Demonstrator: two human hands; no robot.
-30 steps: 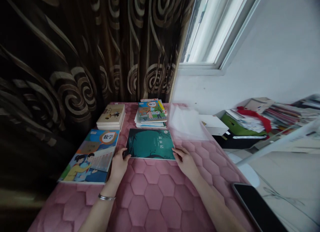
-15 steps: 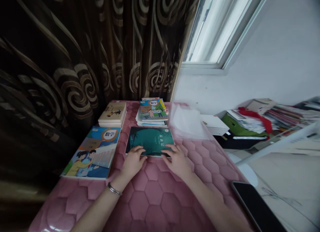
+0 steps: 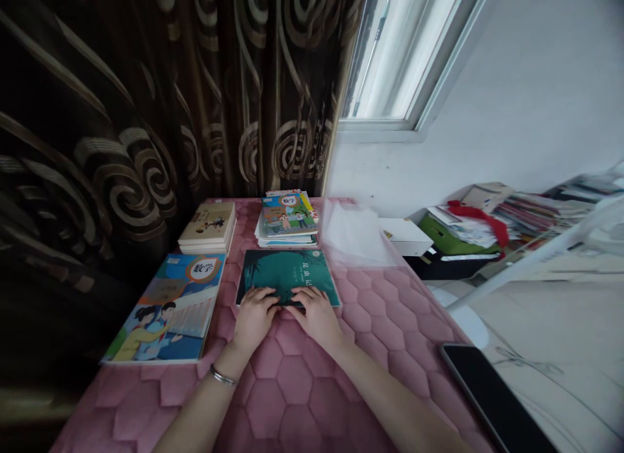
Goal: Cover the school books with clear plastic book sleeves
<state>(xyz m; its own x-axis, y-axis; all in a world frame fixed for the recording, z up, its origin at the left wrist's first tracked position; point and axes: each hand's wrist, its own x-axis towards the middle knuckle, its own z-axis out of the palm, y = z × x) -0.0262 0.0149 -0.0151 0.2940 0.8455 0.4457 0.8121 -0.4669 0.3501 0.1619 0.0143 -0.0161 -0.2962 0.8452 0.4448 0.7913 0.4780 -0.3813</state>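
Green book (image 3: 280, 271): closed and flat on pink quilted cover (image 3: 297, 401), mid-table, near edge towards the wearer

Left: blue textbook (image 3: 166, 313), flat, set aslant, apart from green book; likely to be knocked further askew if brushed by left forearm

Just beyond it: beige stack (image 3: 208, 224), squared fairly neatly; judged low risk unless shoved from the near side

Left hand (image 3: 254, 316), with bracelet (image 3: 223, 375) at wrist: fingers together and bent over near edge of green book, thumb drawn in towards right thumb; cannot tell whether pinched on or merely resting

Far middle, just beyond green book: mixed stack (image 3: 287, 218), edges uneven, small textbook on top; could slide apart if nudged by green book's far edge, owing to loose layering

Right hand (image 3: 316, 315): fingers slightly spread on cover of green book, thumb at near edge; clamped or only laid on, again cannot tell

With both hands bunched near the middle, possible lopsided lift: outer corners unsupported, perhaps sagging or swinging, or front cover coming up alone if only cover caught

Far right: translucent sheet (image 3: 351, 238), then white box (image 3: 405, 237); sheet probably easy to drag if caught by a sleeve or book corner

Near right: phone (image 3: 492, 394), by table edge; might be tipped off by an outward sweep of right elbow
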